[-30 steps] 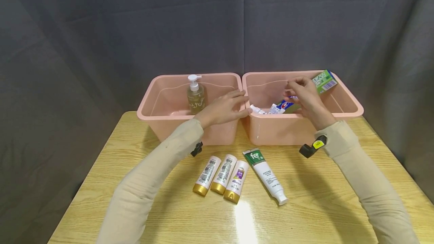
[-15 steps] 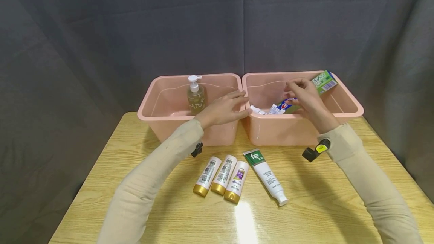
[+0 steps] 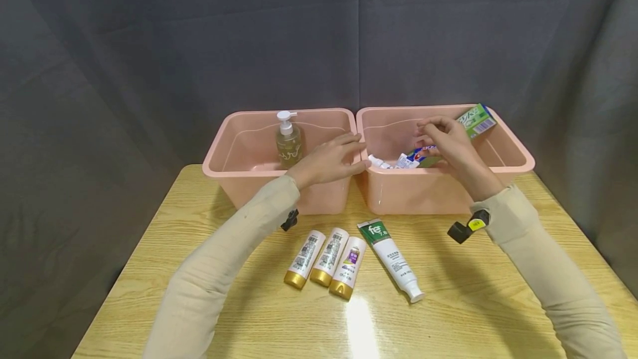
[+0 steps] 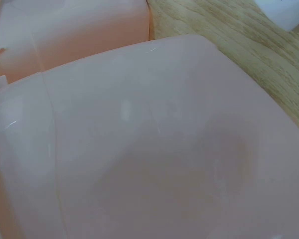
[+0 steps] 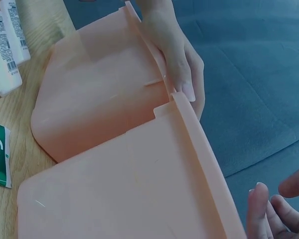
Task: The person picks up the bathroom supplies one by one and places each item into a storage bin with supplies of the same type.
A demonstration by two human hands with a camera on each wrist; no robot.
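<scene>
My left hand (image 3: 331,160) rests across the adjoining rims of two pink bins, the left bin (image 3: 279,190) and the right bin (image 3: 413,193). Its fingers are extended and hold nothing. Above the right bin is my right hand (image 3: 451,145), fingers loosely bent with nothing between them; the right wrist view shows bare fingertips (image 5: 259,199) beside the rim. Below it lie a blue toothpaste item (image 3: 417,154), partly hidden, a white tube (image 3: 406,162) and a slanted green box (image 3: 476,121). The left bin contains a pump bottle (image 3: 289,143).
On the wooden table (image 3: 259,320), three white tubes with gold caps (image 3: 326,259) lie side by side in front of the bins. A green and white toothpaste tube (image 3: 391,259) lies to their right. A dark curtain (image 3: 299,37) hangs behind.
My right wrist and forearm have shifted slightly right, while the right hand stays over the right bin. The left hand and the things on the table have not visibly moved.
</scene>
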